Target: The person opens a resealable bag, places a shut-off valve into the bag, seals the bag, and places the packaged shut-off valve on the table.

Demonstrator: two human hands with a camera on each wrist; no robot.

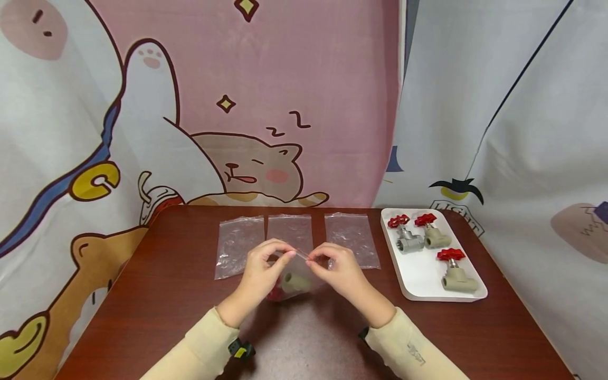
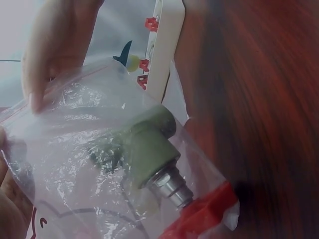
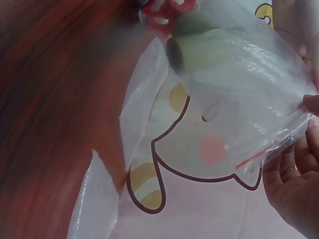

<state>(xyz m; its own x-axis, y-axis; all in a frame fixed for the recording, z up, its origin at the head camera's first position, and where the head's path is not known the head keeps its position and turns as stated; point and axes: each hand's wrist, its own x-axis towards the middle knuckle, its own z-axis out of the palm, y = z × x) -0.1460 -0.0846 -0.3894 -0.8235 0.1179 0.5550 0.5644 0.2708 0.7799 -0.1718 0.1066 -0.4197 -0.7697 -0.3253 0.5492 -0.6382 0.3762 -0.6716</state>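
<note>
Both hands pinch the top edge of a clear zip bag (image 2: 65,144): my left hand (image 1: 267,265) by the left part, my right hand (image 1: 341,268) by the right part. A red line runs along the bag's mouth in the wrist views. Inside hangs a valve (image 2: 154,144) with an olive-green tee body, a silver metal stem and a red handwheel (image 2: 204,211). In the head view the valve's body shows below the fingers, its handwheel down at the left. The hands partly cover the bag there.
Three flat clear zip bags (image 1: 239,245) lie in a row at the table's back. At the right, a white tray (image 1: 418,274) holds three red-handled valves, one with a metal body (image 1: 409,241) and two with green bodies (image 1: 458,279). A printed curtain (image 1: 332,105) hangs behind the brown table (image 1: 157,295).
</note>
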